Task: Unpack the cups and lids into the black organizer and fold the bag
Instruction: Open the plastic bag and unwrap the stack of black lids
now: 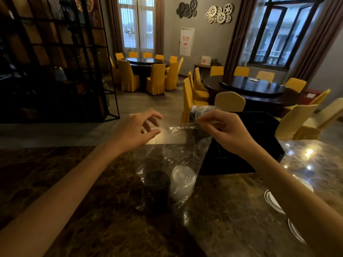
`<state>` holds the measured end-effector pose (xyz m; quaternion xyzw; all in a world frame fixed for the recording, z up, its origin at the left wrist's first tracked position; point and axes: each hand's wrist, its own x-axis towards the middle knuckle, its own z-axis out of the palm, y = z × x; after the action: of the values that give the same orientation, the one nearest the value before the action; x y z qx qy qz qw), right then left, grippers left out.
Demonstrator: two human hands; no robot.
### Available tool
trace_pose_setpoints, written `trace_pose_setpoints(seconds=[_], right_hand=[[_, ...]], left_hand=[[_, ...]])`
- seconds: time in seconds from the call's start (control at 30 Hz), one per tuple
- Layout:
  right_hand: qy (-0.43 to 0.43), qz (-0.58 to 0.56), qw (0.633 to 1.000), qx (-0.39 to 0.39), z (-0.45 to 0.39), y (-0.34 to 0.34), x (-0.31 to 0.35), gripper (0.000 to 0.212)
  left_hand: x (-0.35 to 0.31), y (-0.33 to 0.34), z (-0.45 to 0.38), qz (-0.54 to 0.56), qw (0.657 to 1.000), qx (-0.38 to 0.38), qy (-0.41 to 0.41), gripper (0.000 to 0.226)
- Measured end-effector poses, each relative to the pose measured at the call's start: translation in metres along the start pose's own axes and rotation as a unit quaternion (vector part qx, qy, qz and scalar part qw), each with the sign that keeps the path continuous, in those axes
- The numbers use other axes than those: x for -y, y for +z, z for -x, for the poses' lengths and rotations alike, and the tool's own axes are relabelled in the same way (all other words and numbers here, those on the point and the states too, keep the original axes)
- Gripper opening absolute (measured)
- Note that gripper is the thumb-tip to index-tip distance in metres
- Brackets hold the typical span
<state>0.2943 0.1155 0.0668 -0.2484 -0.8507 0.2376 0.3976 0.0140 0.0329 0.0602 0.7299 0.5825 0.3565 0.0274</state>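
A clear plastic bag (168,160) stands on the dark marble counter (92,191). Inside it, at the bottom, sit a stack of black lids (157,184) and a stack of clear lids (182,180), side by side. My right hand (222,130) pinches the bag's top edge and holds it up. My left hand (141,129) hovers at the bag's mouth with its fingers curled and apart, holding nothing that I can see. The black organizer (246,145) stands behind the bag to the right, with some clear plastic (201,112) showing at its far left corner.
Two round plates (272,201) lie at the counter's right edge under my right forearm. Beyond the counter are round dark tables with yellow-covered chairs (230,101). A black metal shelf (55,62) stands at the left.
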Motion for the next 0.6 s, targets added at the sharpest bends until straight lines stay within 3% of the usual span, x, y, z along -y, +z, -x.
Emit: trace_pose_setpoints(seconds=[0.13,0.23,0.37,0.43,0.47,0.6], right_hand=[[-0.049,0.081,0.987,0.127,-0.006,0.009,0.011,0.033],[-0.028,0.192,0.961,0.195,-0.017,0.018,0.01,0.045],[0.047,0.267,0.92,0.285,-0.029,0.025,0.005,0.038],[0.075,0.275,0.903,0.322,-0.033,0.026,0.004,0.033],[0.094,0.263,0.898,0.342,-0.034,0.026,0.004,0.037],[0.153,0.199,0.89,0.381,-0.037,0.025,0.002,0.096]], left_hand=[[-0.001,0.001,0.013,-0.01,0.999,-0.035,-0.029,0.053],[0.004,0.004,0.028,0.0,0.995,-0.062,-0.084,0.052],[0.014,0.011,0.046,0.055,0.977,-0.057,-0.197,0.034],[0.016,0.013,0.047,0.094,0.969,-0.074,-0.214,0.016],[0.016,0.012,0.045,0.113,0.965,-0.093,-0.218,0.01],[0.015,0.009,0.034,0.167,0.943,-0.16,-0.24,0.009]])
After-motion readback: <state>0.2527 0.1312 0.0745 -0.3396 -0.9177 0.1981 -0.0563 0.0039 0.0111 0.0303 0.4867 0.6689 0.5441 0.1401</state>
